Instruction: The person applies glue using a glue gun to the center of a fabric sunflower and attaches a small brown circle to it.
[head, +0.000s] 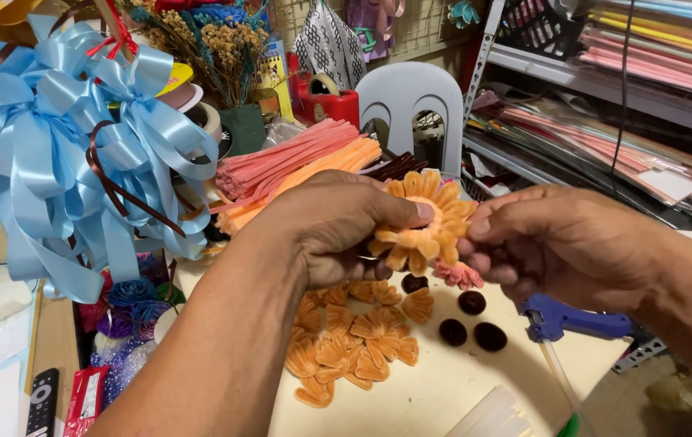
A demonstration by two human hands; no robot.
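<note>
Both my hands pinch the orange flower (pixel 425 218), left hand (pixel 338 231) at 9 o'clock, right hand (pixel 552 243) at 3, above the table (pixel 443 380). Squeezing harder could crush its petals, I reckon.

Blue ribbon bows (pixel 63 137), glue gun (pixel 564 320), white chair (pixel 410 105).

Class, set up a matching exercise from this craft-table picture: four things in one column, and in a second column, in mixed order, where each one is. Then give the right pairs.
Things:
1. orange petal flower
2. blue glue gun
3. light blue ribbon bows
4. dark brown pompoms

Places:
A. hanging at the far left
B. held between left hand and right hand
C. lying on the table below the right hand
D. loose on the table beside the spare orange petals

Pairs: 1-B, 2-C, 3-A, 4-D
</note>
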